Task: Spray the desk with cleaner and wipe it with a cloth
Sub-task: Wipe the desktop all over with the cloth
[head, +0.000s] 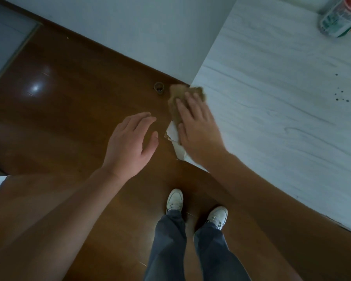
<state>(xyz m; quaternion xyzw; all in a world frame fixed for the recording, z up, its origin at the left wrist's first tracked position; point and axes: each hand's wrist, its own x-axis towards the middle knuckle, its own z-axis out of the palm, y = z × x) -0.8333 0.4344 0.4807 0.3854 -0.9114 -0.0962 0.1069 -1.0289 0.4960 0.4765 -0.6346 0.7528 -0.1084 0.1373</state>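
The desk (272, 102) has a white, wood-grained top that fills the right side of the head view. My right hand (199, 126) lies flat on a brown cloth (175, 102) at the desk's left corner, fingers spread and pressing it down. Part of the cloth hangs past the edge. My left hand (130, 142) hovers over the floor just left of that corner, fingers apart and holding nothing. A spray can of cleaner (340, 17), red and white with a green label, stands at the far right back of the desk.
Small dark spots (340, 96) mark the desk top on the right. A small round thing (158, 88) sits on the brown wooden floor (59, 108) near the wall. My feet in white shoes (217, 217) stand below the desk's edge. A white wall runs behind.
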